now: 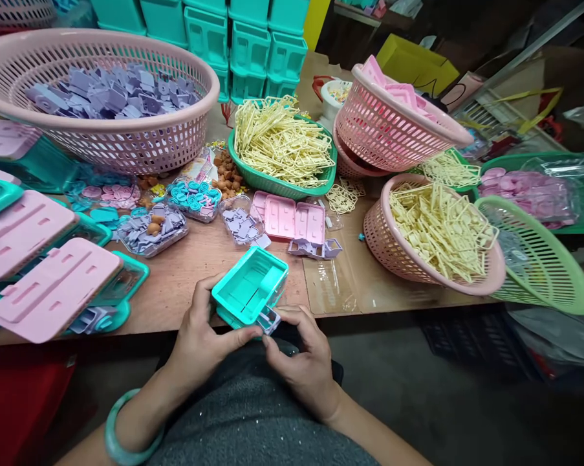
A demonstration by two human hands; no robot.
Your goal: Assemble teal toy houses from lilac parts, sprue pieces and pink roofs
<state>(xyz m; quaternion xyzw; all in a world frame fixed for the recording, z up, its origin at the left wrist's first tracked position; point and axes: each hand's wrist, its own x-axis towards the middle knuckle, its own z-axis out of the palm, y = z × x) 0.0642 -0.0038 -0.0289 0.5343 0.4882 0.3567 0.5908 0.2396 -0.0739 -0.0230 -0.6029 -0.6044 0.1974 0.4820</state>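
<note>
Looking down from the head camera, the person's left hand cupped the near left side of a teal plastic box at the front edge of the wooden table, thumb stretched along the bottom of the box. The right hand was closed in a pinch on a small lilac piece pressed against the box's lower front corner. The box sat tilted, its open side up, just above the person's lap, and a green bangle circled the left wrist.

Just behind the box lay a pink tray part and a lilac part, side by side and touching. Small clear tubs of lilac, teal and pink bits stood to the left of them. Further back, a large pink basket held lilac pieces, and a green basket held pale yellow frames. At the right, another pink basket leaned with more yellow frames, beside a light green basket tipped on its side. Stacked pink lids on teal boxes filled the left edge, and teal crates lined the back.
</note>
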